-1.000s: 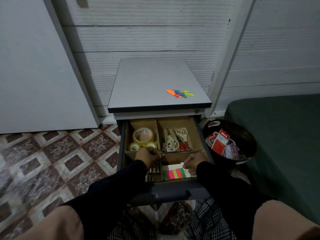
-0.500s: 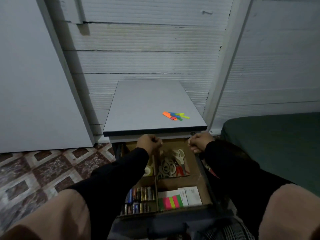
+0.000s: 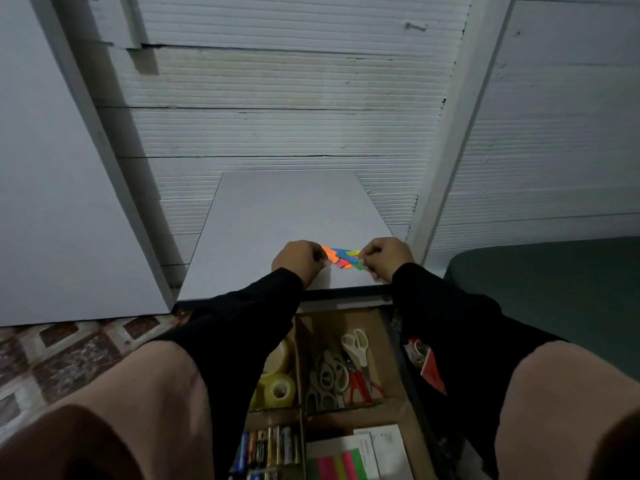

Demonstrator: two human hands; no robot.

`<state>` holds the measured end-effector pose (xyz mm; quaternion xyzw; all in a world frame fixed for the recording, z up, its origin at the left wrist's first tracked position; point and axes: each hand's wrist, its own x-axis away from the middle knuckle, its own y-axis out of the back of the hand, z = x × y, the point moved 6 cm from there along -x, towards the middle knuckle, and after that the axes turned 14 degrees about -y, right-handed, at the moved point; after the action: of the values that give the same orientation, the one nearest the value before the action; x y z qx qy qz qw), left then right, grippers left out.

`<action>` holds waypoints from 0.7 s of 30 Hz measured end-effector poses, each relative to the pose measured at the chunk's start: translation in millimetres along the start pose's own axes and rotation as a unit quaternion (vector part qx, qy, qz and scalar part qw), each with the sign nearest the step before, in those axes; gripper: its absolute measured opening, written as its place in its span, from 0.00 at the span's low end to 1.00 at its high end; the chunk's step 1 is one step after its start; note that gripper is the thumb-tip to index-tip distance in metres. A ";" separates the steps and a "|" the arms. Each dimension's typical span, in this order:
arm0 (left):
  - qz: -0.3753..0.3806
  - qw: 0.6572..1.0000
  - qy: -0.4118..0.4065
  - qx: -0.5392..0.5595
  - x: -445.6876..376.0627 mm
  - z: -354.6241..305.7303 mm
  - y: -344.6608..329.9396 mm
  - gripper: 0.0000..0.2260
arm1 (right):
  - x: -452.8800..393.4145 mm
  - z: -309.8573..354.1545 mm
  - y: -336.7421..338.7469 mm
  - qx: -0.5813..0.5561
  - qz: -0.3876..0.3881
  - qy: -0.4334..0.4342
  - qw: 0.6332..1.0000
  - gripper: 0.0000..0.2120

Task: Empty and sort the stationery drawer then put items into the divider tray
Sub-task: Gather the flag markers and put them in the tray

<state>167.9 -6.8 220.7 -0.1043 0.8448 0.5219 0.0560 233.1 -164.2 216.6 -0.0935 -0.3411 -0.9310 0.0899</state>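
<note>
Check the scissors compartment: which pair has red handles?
The pair nearest the compartment's front-right, lying under the white-handled scissors; the rest have pale handles.

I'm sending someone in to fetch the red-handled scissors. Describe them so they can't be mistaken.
Go to the open drawer under the grey cabinet top, to the cardboard compartment at its back right. The red-handled scissors lie there among pale-handled pairs; theirs are the only red handles.

White ribbed wall [image 3: 294, 133], patterned tile floor [image 3: 69, 348], dim light.
</note>
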 end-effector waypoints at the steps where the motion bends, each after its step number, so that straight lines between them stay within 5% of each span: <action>1: 0.003 1.000 -0.007 -0.015 -6.5 0.4 -3.4 0.11 | -3.8 4.7 -2.9 0.029 -0.010 0.019 0.999 0.05; 9: 0.062 0.990 -0.069 -0.103 -33.3 7.3 -24.6 0.15 | -22.7 18.1 -25.5 0.147 -0.041 0.049 0.987 0.11; 18: 0.041 0.991 -0.058 -0.111 -37.4 12.5 -18.1 0.09 | -30.1 19.4 -22.5 0.122 -0.052 0.046 0.990 0.02; 21: 0.041 0.993 -0.051 -0.094 -36.5 14.9 -13.4 0.07 | -30.1 25.6 -9.8 0.093 -0.049 0.059 0.993 0.11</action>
<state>206.3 4.9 209.7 -0.0472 0.7917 0.6054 0.0676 262.8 -137.0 222.7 -0.0123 -0.4244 -0.9025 0.0724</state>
